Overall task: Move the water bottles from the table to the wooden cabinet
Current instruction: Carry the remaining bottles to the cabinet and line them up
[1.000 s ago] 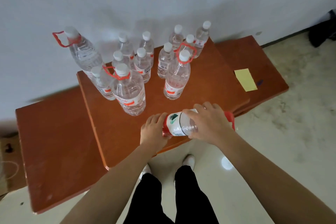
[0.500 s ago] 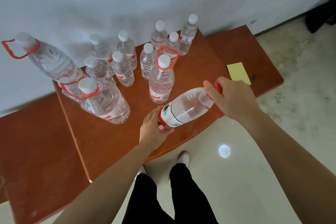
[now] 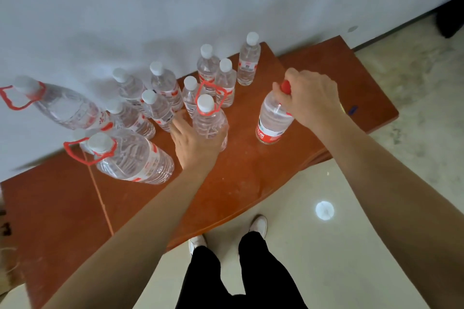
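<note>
**Gripping one upright bottle by the neck; second bottle under the other hand**

Standing apart at the right front of the group, the red-capped bottle (image 3: 273,118) rests base-down on the brown wooden surface (image 3: 238,178). Its long axis is close to vertical. The right hand (image 3: 308,100) comes at it from above and from the right, with the fingers wrapped over the neck and cap. This hand is plainly the nearer one to it.

The left hand (image 3: 195,143) lies to the left, against the lower body of a ring-handled bottle (image 3: 209,120) that also stands upright. Its fingers run up the bottle's left flank. Whether they have clamped on it cannot be told from this view.

The two hands are well apart, each on its own bottle, and a strip of bare wood lies between the two bottles.

The small white-capped bottles (image 3: 165,90) crowd just behind the left hand, towards the wall.

Judgement: whether this surface is the table or the wooden cabinet cannot be determined. Any lift of the red-capped bottle runs straight up along its axis. The left hand has neighbours close behind it and risks knocking them.
</note>
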Available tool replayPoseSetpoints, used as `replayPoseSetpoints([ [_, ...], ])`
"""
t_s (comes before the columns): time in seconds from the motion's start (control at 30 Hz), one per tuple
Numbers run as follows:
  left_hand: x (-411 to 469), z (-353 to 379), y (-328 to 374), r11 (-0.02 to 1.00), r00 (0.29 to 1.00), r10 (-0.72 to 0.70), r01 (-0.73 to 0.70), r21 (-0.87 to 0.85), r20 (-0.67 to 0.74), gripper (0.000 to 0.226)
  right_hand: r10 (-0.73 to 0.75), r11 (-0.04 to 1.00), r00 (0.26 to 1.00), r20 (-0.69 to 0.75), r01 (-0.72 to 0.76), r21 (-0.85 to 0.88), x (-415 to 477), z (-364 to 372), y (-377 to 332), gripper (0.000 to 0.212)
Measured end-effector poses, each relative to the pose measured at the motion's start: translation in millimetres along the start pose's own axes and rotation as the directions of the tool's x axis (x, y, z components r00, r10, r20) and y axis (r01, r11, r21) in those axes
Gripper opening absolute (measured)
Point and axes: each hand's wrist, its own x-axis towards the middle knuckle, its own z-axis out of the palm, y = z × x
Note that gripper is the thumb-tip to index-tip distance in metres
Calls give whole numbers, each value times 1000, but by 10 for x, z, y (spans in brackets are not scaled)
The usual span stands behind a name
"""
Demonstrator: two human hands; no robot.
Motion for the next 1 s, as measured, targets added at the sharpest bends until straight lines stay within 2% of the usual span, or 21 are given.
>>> replayPoseSetpoints([
  [0.03, 69, 1, 34, 1000, 999, 9, -10, 24, 46, 101, 7, 1000, 1000, 13, -7, 3, 58, 17, 7, 40],
  [0.17, 106, 74, 16, 982, 984, 143, -154, 109, 107, 88, 111, 989, 993, 50, -115, 88, 143, 144, -42, 39],
  [0.23, 57, 79, -22, 984, 986, 136, -146, 104, 98, 90, 158, 978, 987, 30, -160, 131, 113, 215, -83, 38],
  [0.33, 57, 58, -34, 981, 983, 145, -158, 113, 115, 91, 154, 971, 988, 31, -157, 181, 79, 266, -127, 39],
  [0.5, 82, -60, 60, 976, 968, 88, -131, 172, 233, 95, 196, 949, 978, 67, -207, 237, 49, 233, -135, 41],
  [0.57, 64, -125, 51, 976, 958, 67, -121, 181, 280, 88, 206, 946, 974, 92, -222, 235, 2, 258, -93, 42],
  [0.7, -94, -340, 135, 973, 960, 84, -137, 186, 267, 70, 225, 933, 968, 114, -247, 260, -155, 230, 161, 42],
  [0.87, -529, -461, 461, 971, 987, 76, -106, 212, 143, 60, 90, 984, 976, 197, -118, 136, -130, -2, 419, 51],
  [0.93, -712, -501, 593, 961, 995, 93, -102, 258, 44, 55, 13, 995, 991, 132, -25, 92, -139, -112, 411, 56],
  [1.0, -925, -648, 694, 947, 990, 113, -83, 309, -79, 55, -105, 982, 994, -3, 104, 155, -163, -259, 309, 58],
])
